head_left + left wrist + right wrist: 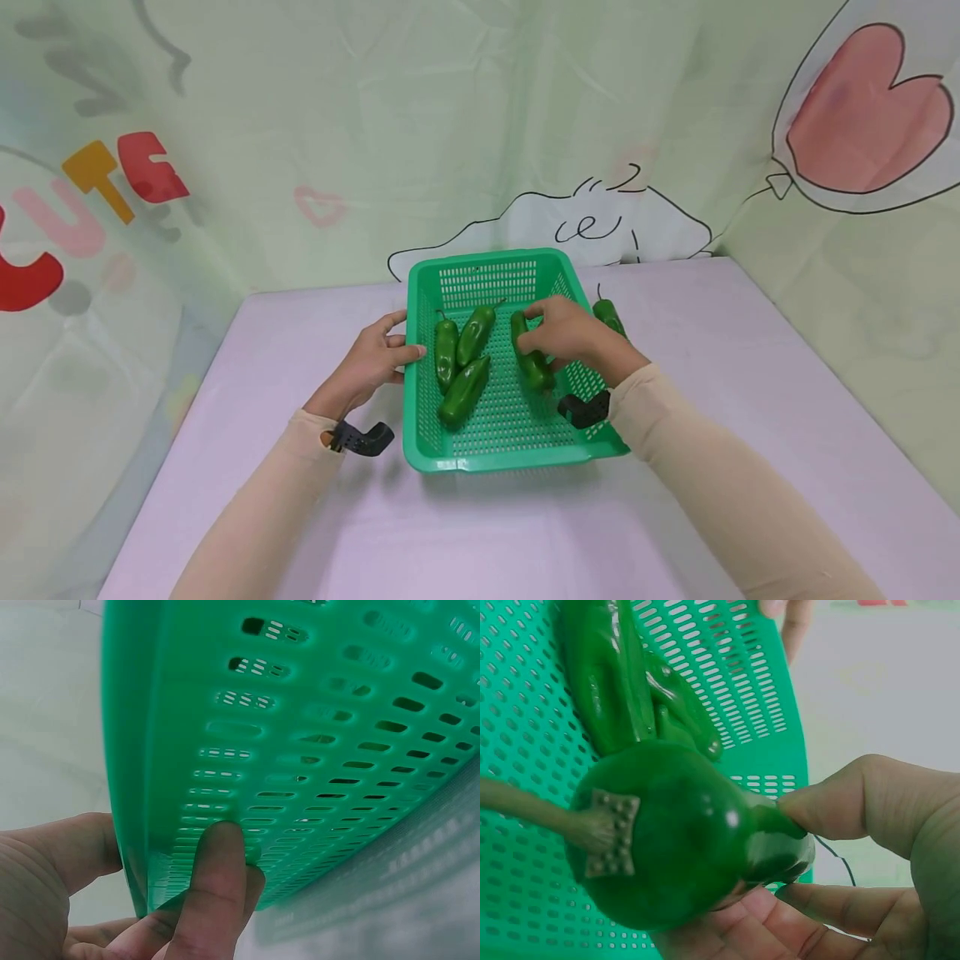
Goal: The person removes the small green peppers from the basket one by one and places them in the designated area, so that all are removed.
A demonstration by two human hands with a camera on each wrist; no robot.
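Right hand (568, 333): reaches over the basket's right side, thumb and fingers closed around the held pepper (534, 368).
Held pepper: long, green and glossy, directly under the right hand and a little to its left, within the basket's walls. Whether it touches the basket floor, I cannot tell.
Long axis: mostly front to back, slanting a little; the stem end points toward the person, the narrow tip away and slightly left. The right hand grips it across its length, from the right.
Left hand (375, 354): pinches the left rim of the basket (495, 461), thumb over the top edge, fingers against the outer wall.
Basket: green, with slotted walls, on the pale worktop (450, 542) between the two hands.
Peppers nearer the left hand: far-left pepper (446, 354) and far-middle pepper (476, 335) side by side, with the front pepper (463, 393) just below them, tilted; all lie inside, left of the held pepper.
Outside pepper (609, 315): on the worktop beyond the basket's right wall, just right of the right hand, its stem pointing away, its lower end hidden.
Nearer hand: the right, for both the held and outside peppers.
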